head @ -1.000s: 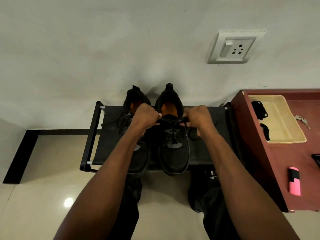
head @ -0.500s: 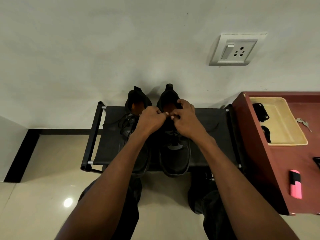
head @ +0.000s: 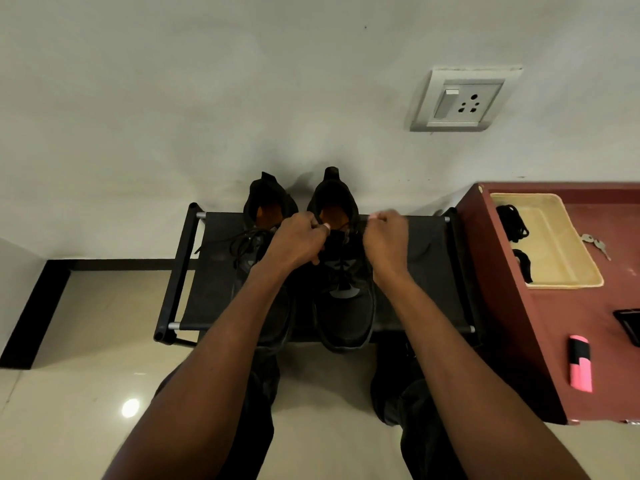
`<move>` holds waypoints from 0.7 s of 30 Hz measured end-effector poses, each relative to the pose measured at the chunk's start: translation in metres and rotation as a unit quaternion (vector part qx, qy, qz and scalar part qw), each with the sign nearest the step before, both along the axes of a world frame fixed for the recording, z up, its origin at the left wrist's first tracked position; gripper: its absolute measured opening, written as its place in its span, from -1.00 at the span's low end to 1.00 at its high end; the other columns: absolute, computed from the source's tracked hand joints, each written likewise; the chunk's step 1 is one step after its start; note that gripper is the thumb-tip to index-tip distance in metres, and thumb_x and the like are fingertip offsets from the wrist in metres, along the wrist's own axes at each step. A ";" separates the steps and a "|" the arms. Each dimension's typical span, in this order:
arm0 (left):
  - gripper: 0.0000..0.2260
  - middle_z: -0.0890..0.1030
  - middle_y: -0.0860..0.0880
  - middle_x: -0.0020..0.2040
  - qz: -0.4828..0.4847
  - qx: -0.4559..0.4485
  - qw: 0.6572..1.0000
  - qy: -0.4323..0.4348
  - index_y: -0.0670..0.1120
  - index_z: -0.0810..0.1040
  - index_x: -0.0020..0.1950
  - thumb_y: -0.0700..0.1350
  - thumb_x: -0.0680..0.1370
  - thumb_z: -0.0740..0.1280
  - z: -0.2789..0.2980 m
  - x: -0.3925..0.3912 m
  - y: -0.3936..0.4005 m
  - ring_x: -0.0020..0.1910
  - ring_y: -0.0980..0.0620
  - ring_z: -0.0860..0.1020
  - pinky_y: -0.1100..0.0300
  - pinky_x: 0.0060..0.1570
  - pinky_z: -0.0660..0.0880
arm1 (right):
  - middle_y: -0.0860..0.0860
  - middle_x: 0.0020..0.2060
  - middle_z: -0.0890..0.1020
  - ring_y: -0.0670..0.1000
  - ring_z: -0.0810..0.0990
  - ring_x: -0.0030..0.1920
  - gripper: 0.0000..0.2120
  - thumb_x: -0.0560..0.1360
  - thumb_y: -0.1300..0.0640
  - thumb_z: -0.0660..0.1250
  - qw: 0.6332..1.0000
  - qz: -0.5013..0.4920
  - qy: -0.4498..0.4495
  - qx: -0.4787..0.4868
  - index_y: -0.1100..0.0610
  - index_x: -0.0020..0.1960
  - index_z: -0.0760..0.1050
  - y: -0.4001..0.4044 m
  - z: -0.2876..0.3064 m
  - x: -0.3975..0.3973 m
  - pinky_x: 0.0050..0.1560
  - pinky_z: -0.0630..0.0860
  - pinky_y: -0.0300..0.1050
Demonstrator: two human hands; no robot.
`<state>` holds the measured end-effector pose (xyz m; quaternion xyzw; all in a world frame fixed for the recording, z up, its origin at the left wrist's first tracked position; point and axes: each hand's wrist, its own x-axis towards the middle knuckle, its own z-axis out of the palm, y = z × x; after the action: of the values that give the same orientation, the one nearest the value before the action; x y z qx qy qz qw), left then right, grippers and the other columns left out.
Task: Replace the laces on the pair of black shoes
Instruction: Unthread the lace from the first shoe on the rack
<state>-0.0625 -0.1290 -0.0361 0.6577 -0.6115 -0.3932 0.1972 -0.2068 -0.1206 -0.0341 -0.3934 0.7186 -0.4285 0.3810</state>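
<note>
head | right shoe (head: 344, 289) beside left shoe (head: 266, 220) on black rack (head: 415, 271) by wall | left hand (head: 298, 242) grip curled on lace (head: 341, 228) at shoe collar | right hand (head: 388, 237) grip fisted, pinching lace end | spare laces (head: 512, 223) in tray (head: 561, 251) on table (head: 588, 306)

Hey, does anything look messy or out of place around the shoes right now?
Only the left shoe: its lace lies in a loose tangle and one strand trails across the rack. Otherwise nothing stands out.
</note>
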 end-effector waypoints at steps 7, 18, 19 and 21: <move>-0.82 0.63 -0.10 -0.31 0.014 -0.006 1.000 0.005 -0.12 0.51 -0.08 -0.06 0.65 0.24 0.001 0.000 0.000 -0.51 0.13 0.54 0.23 -0.43 0.44 | 0.18 0.53 0.24 0.17 0.08 0.55 -0.67 0.54 0.14 0.17 0.878 0.261 0.394 -0.076 0.20 0.20 0.58 0.011 -0.009 0.016 0.46 0.04 0.11; -0.82 0.67 -0.11 -0.26 0.019 -0.013 1.000 -0.011 -0.12 0.50 -0.09 -0.06 0.65 0.24 0.001 -0.003 0.003 -0.37 0.03 0.64 0.14 -0.24 0.52 | 0.14 0.19 0.49 0.16 0.57 0.10 -0.79 0.51 0.37 0.19 0.977 -0.153 0.131 -0.074 0.23 -0.01 0.58 -0.017 0.001 -0.031 0.24 0.47 -0.03; -0.82 0.68 -0.11 -0.24 0.017 -0.011 1.000 -0.009 -0.11 0.50 -0.09 -0.06 0.65 0.24 0.001 -0.003 0.003 -0.36 0.01 0.64 0.11 -0.20 0.56 | 0.13 0.18 0.48 0.17 0.57 0.09 -0.79 0.50 0.35 0.19 0.980 -0.171 0.095 -0.035 0.20 -0.01 0.58 -0.019 0.001 -0.035 0.25 0.50 0.05; -0.82 0.67 -0.14 -0.20 0.017 -0.010 1.000 -0.005 -0.12 0.49 -0.10 -0.07 0.64 0.24 0.002 -0.003 0.002 -0.35 -0.01 0.63 0.04 -0.15 0.58 | 0.14 0.25 0.45 0.17 0.52 0.20 -0.76 0.49 0.35 0.21 0.981 -0.133 0.138 -0.005 0.18 0.06 0.58 -0.015 0.002 -0.029 0.28 0.46 0.10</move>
<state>-0.0656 -0.1271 -0.0346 0.6681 -0.6046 -0.3809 0.2074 -0.2357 -0.1357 -0.0323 -0.3515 0.8082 -0.4204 0.2156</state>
